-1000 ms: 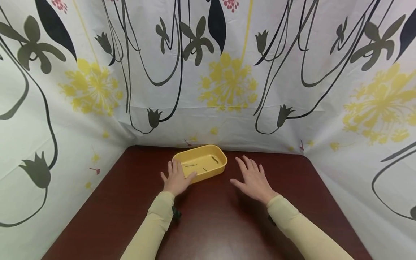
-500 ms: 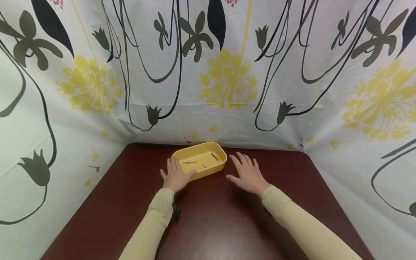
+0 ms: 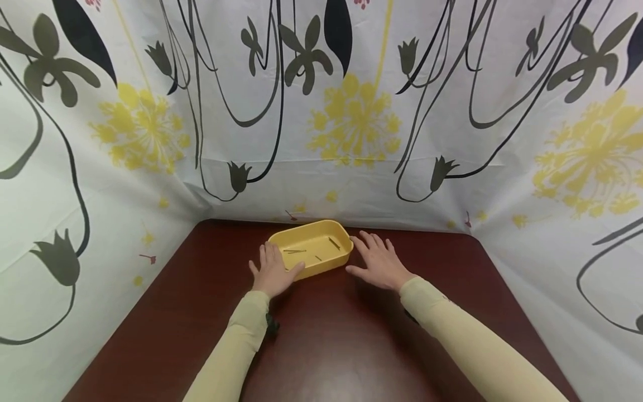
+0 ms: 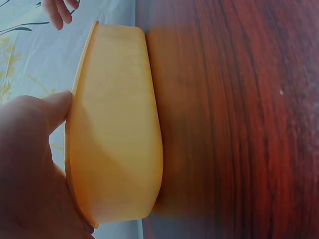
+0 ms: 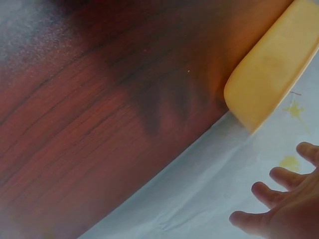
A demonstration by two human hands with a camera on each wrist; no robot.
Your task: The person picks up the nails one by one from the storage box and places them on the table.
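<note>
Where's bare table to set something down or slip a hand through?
Bare table: between the left sleeve and right sleeve, nearer than the tray; also outside each sleeve, out to the table's edge. Crowded: the tray's near-left corner, left grip over it; right end, right grip close by.

White floral-print fabric (image 3: 321, 187) encloses the far, left and right sides of a dark reddish-brown wood-grain counter (image 3: 321, 324) with rounded far corners. The print carries yellow flower heads (image 3: 358, 125), grey-green tulip-shaped blooms (image 3: 239, 177), near-black leaves (image 3: 338, 36) and trailing dark stems (image 3: 281, 106). A pale glare (image 3: 331, 379) lies on the counter's near part.
</note>
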